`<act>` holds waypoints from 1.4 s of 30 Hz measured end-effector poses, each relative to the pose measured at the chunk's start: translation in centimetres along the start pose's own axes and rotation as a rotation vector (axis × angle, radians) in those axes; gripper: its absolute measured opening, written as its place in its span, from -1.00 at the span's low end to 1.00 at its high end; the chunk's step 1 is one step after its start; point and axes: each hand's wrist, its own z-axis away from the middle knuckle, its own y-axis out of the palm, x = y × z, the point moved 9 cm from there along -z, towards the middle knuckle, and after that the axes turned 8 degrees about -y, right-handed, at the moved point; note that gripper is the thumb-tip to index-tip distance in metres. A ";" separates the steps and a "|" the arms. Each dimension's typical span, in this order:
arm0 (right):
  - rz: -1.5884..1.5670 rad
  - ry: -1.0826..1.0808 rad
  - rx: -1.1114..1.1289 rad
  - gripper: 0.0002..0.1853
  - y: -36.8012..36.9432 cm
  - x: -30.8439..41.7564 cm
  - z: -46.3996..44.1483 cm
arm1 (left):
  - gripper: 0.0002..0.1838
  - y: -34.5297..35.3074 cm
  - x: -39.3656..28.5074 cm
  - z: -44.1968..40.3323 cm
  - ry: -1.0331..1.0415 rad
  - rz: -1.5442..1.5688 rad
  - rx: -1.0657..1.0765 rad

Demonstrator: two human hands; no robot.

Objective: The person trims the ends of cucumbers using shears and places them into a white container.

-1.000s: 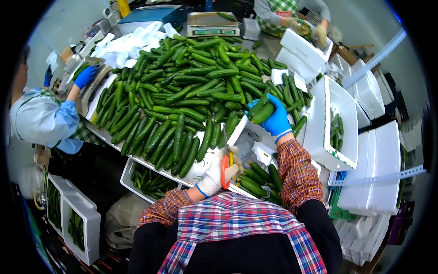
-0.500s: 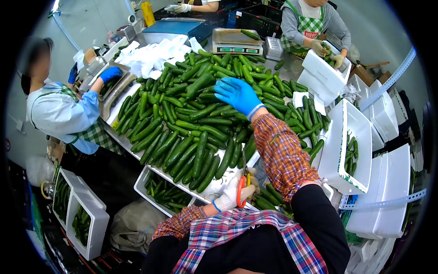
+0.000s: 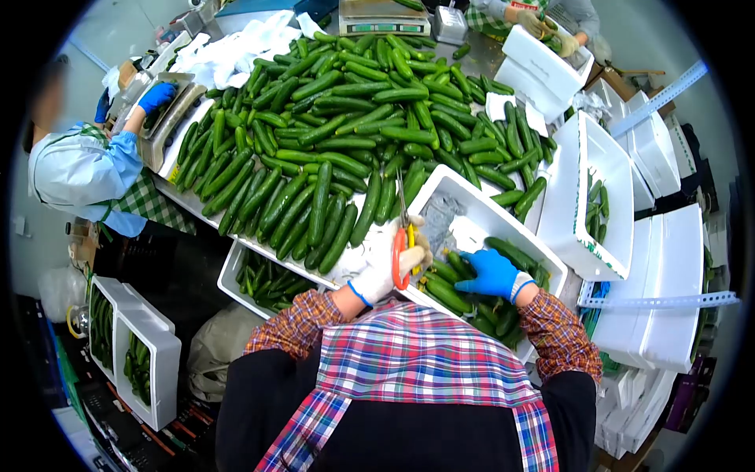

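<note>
My left hand point(image 3: 385, 266), in a white glove with a blue cuff edge, is closed around a pair of scissors point(image 3: 399, 258) with orange and yellow handles. Their blades point away from me, over the front of the cucumber pile point(image 3: 346, 118). In a blue glove, my right hand point(image 3: 494, 275) is down inside a white foam box point(image 3: 550, 256). Its thumb and fingers sit around the end of a cucumber point(image 3: 448, 294); the palm side is hidden. More cucumbers lie beneath and around that hand, and grey plastic film point(image 3: 440, 216) lies in the box.
A person point(image 3: 82, 173) at left reaches to a scale point(image 3: 169, 118). Another person's gloved hands point(image 3: 550, 35) work at a white box at the back right. White boxes point(image 3: 605, 189) stand at right, and boxes with cucumbers point(image 3: 153, 377) at lower left. A scale point(image 3: 383, 17) stands behind the pile.
My right hand has moved from above the pile down into the foam box, around a cucumber. The box now shows more fully. My left hand still holds the scissors. The view has tilted down.
</note>
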 end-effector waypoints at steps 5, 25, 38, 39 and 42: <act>-0.007 0.037 -0.298 -0.32 -0.5 -1.8 -1.2 | -0.44 0.1 -0.8 0.5 0.011 -0.049 -0.053; -0.754 0.193 -0.272 -0.55 -3.4 -2.7 2.3 | -0.45 -0.3 -1.3 0.9 0.137 -0.068 0.011; -0.306 0.171 0.026 -0.42 1.8 -2.7 -1.0 | -0.42 -0.7 -0.7 0.6 0.144 -0.005 0.048; -0.344 0.146 0.040 -0.39 2.2 -3.2 -1.2 | -0.42 -0.8 -0.6 0.6 0.145 -0.011 0.043; -0.485 0.066 0.128 -0.38 3.5 -3.7 -1.7 | -0.41 -0.9 -0.5 0.5 0.139 -0.020 0.039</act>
